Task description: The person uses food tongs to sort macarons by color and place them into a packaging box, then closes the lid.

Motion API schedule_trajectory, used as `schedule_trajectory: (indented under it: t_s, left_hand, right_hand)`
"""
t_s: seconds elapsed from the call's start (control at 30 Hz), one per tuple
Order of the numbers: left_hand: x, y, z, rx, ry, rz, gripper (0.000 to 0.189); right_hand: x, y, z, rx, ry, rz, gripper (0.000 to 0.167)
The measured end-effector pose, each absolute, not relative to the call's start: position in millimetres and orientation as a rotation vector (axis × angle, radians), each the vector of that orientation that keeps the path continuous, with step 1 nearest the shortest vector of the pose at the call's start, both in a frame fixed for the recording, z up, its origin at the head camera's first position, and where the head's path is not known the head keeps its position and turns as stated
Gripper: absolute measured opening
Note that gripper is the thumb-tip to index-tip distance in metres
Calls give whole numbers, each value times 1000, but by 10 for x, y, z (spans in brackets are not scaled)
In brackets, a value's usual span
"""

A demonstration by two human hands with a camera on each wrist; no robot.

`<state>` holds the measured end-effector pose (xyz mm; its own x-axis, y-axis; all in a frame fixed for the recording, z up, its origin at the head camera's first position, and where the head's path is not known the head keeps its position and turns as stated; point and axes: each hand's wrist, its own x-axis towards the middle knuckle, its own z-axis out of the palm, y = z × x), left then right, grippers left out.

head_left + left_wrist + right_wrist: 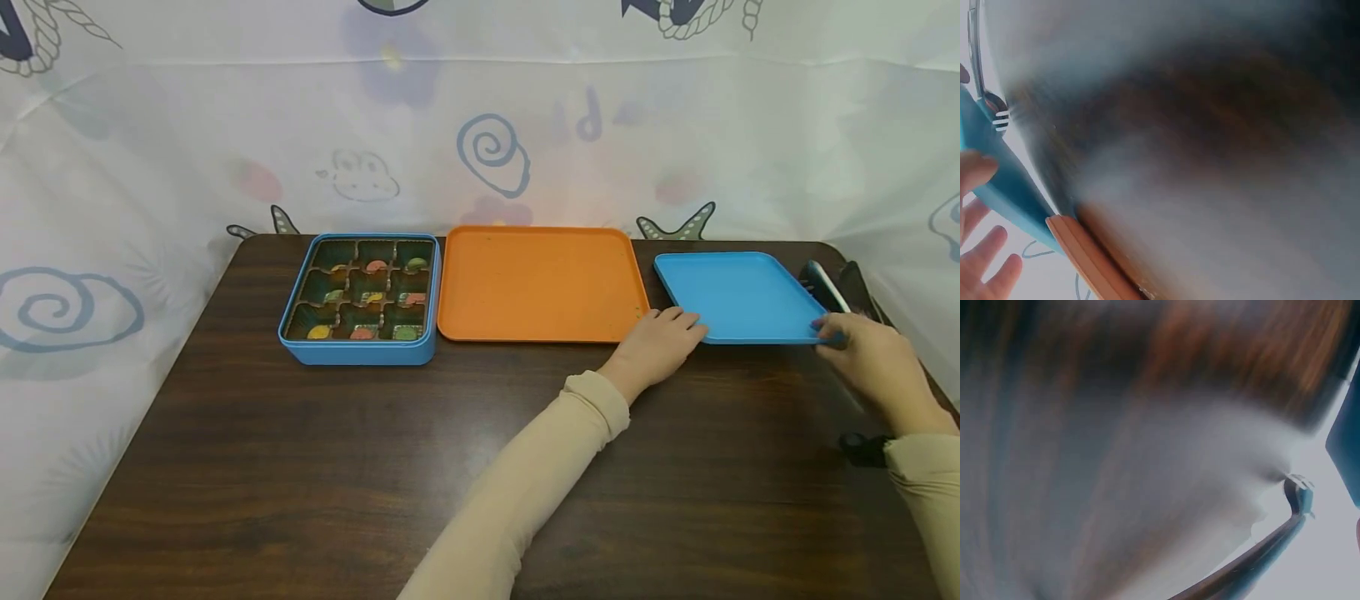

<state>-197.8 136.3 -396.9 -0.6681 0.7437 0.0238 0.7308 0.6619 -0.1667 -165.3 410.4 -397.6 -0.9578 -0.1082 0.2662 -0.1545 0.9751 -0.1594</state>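
Observation:
A shallow blue tray [738, 296] sits at the right rear of the dark table. My right hand [873, 358] pinches its front right corner between thumb and fingers. At the front left corner, my left hand [656, 346] lies with fingers stretched over the rim. In the left wrist view, the thumb [975, 170] overlaps the blue tray [1013, 181], while the other fingers spread out straight beyond it. Only a corner of the blue tray [1346, 440] shows in the right wrist view. An orange tray [540, 283] is directly left of the blue one, close to my left fingertips.
A blue box [360, 354] with a divided insert stands left of the orange tray; small yellow, pink and green pieces lie in its compartments. Behind my right hand are dark utensils [851, 287], one with a white strip. A metal fork [999, 109] shows beyond the blue tray.

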Motion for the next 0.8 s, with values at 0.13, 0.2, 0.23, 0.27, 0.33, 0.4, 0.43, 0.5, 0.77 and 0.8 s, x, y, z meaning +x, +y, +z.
schedule_trajectory:
  t_s: [0.13, 0.2, 0.23, 0.27, 0.33, 0.4, 0.43, 0.5, 0.77, 0.8]
  left_hand:
    - [-1993, 1303, -3949, -1209, -2704, 156, 39]
    - [-2001, 1275, -3943, -1196, -2677, 108, 38]
    - [-2004, 1260, -3937, -1193, -2660, 77, 37]
    - [-2009, 1245, -3933, -1193, -2643, 45, 36]
    - [-2021, 1210, -3928, -1196, -2613, -24, 35]
    - [-2035, 1171, -3915, -1201, -2580, -88, 35]
    - [-2042, 1148, -3907, -1202, -2561, -117, 34]
    - [-2058, 1101, -3895, -1191, -2523, -157, 34]
    - [-2116, 887, -3811, -1138, -2366, -303, 31]
    - [-2121, 855, -3792, -1139, -2354, -329, 32]
  right_hand:
    - [-1628, 4050, -3924, 222, -2770, 270, 20]
    - [-1622, 4030, -3904, 212, -2725, 258, 19]
    - [-1619, 4023, -3893, 218, -2704, 265, 18]
    - [-1614, 4012, -3879, 225, -2681, 277, 18]
    - [-1607, 3982, -3846, 236, -2647, 303, 20]
    - [-1601, 3956, -3808, 270, -2596, 358, 22]
    - [-1596, 3941, -3789, 282, -2569, 377, 23]
    - [-1604, 3907, -3748, 309, -2505, 407, 25]
    - [-1642, 3712, -3542, 385, -2387, 574, 24]
    - [-1641, 3686, -3520, 398, -2387, 566, 25]
